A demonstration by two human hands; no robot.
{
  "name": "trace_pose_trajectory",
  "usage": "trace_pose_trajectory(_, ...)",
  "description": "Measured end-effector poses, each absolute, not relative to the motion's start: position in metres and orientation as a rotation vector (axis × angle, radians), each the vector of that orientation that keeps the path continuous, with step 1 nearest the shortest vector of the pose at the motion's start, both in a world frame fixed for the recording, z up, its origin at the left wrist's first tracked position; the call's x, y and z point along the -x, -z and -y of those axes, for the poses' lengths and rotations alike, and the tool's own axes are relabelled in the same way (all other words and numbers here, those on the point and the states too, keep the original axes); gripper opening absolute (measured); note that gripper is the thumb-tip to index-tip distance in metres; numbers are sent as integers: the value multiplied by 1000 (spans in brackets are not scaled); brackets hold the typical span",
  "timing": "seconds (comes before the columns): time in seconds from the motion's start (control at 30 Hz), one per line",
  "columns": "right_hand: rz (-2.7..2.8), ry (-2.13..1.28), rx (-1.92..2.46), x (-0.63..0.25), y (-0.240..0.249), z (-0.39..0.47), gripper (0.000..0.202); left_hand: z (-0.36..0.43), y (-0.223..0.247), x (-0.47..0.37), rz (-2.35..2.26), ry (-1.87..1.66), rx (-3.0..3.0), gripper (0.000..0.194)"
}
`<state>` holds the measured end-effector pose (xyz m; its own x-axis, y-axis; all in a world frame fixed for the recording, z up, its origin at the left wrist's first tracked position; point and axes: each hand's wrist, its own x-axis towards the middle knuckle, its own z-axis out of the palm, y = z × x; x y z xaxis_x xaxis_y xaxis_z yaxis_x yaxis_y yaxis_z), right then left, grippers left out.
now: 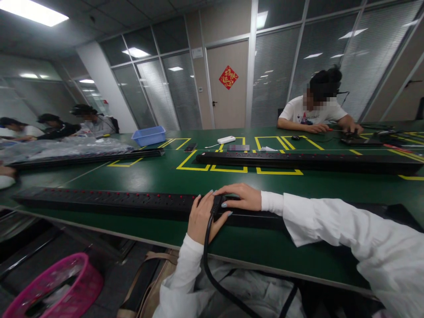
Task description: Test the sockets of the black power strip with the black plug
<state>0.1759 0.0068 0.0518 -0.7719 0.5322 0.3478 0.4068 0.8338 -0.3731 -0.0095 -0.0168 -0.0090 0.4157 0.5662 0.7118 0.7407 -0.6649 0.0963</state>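
A long black power strip (132, 202) with a row of small red parts lies along the near side of the green table. Both hands meet around a black plug (217, 205) at the strip's middle. My left hand (202, 216) is wrapped round the plug's left side, its thumb below. From the right, my right hand (241, 197) holds the plug, fingers over its top. A thick black cable (206, 251) runs from the plug down over the table edge toward my lap. The fingers hide where plug and strip meet.
Another long black strip (311, 162) lies farther back by yellow tape marks. Beyond are a white device (226, 140), a blue basket (149, 136) and a seated person (314, 106). Plastic-wrapped strips (66, 150) lie at left. A pink basket (89, 282) stands on the floor.
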Motion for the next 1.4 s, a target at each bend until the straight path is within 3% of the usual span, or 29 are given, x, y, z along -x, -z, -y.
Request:
trace_pose_trajectory(0.4, 2635, -410, 577, -178, -56, -32, 41, 16, 4, 9, 1178, 1044, 2402, 54)
trace_pose_trajectory(0.63, 2587, -439, 518, -188, -48, -29, 42, 16, 6, 6, 1171, 1060, 2441, 44)
trace_pose_trajectory(0.87, 2590, -406, 517, -191, -44, -25, 43, 17, 6, 5, 1188, 1088, 2425, 46)
trace_pose_trajectory(1.4, 2690, -69, 595, -188, -49, -8, 43, 19, 12, 2, 1176, 1094, 2310, 45)
